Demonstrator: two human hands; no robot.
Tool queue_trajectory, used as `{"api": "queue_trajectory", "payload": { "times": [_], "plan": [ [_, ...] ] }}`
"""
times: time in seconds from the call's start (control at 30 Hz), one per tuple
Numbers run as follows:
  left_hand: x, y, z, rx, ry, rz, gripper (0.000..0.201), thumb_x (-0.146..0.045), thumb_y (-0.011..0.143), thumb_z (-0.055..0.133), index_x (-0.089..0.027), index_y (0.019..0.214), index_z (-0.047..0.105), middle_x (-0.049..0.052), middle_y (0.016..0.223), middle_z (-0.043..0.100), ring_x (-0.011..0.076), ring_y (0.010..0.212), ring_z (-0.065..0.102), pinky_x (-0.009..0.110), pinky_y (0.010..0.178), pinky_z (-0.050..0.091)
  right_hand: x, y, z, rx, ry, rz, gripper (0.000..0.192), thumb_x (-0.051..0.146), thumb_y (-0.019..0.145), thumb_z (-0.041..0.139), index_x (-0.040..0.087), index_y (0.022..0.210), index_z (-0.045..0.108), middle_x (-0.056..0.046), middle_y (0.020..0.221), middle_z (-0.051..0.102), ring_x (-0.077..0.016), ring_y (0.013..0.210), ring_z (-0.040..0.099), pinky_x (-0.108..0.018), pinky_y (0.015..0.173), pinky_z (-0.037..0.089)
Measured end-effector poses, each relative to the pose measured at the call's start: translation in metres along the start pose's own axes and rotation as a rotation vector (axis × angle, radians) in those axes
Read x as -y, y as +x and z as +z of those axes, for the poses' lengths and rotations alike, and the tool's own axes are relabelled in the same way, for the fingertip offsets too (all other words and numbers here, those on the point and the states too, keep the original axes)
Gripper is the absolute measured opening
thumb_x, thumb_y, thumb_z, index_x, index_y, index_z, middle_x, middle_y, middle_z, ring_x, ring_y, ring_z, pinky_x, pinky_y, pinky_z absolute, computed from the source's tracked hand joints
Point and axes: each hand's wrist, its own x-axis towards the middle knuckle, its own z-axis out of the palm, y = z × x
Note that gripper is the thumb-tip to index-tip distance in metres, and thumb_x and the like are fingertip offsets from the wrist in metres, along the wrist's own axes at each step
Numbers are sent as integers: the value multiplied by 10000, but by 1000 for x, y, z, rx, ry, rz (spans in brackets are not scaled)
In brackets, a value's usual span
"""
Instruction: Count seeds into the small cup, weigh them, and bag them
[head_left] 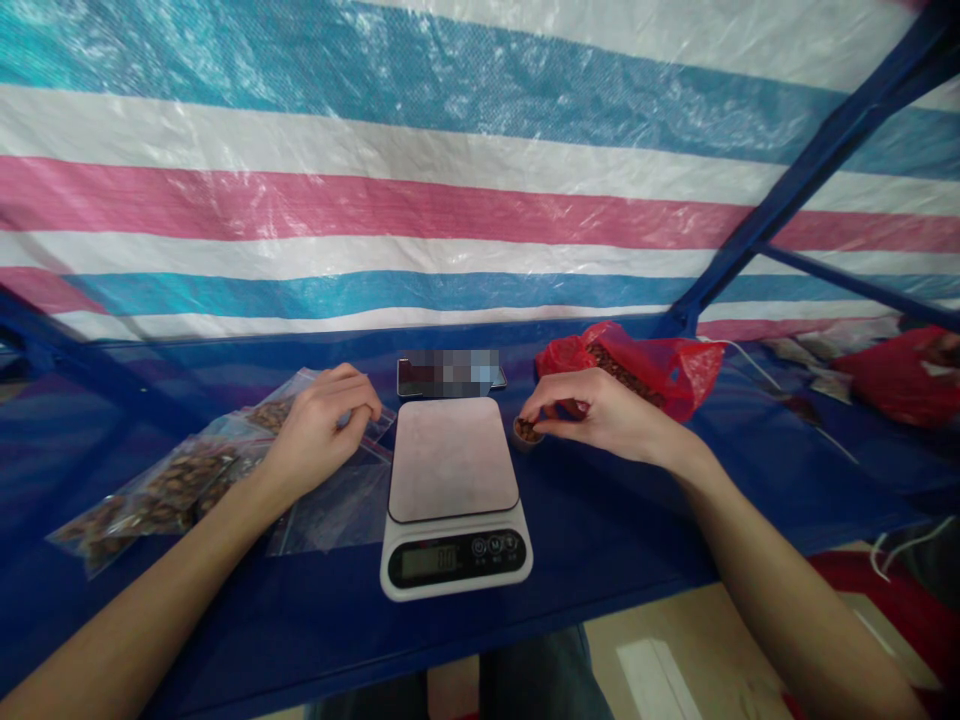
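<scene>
A white kitchen scale (pixel 454 495) with a dark display stands on the blue table (pixel 600 520) in front of me. Just right of its platform my right hand (pixel 592 410) pinches a small cup of brown bits (pixel 527 431). Behind that hand lies an open red plastic bag (pixel 660 365) holding more of the brown bits. On the left, my left hand (pixel 319 425) is closed on the edge of a clear zip bag (pixel 337 500) lying flat beside the scale.
Several filled clear bags (pixel 172 485) of brown bits lie at the left. A phone (pixel 450 374) rests behind the scale. A striped tarp (pixel 450 200) hangs at the back, with a blue frame (pixel 795 180) at right. More bags, one red (pixel 900 365), lie far right.
</scene>
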Motion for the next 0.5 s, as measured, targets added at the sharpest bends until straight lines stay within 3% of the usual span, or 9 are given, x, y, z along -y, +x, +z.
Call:
{"api": "queue_trajectory", "payload": {
  "times": [0.5],
  "plan": [
    [1,-1,0,-4,1,13,308,-85,975,471,-197,735,627,11,757,678,201,815,587,354,784,456,-1,1,3,10,-30,-43,104,249,977,726,202,1013,812,-64,962,767,-180,843,727,-295,773,571]
  ]
}}
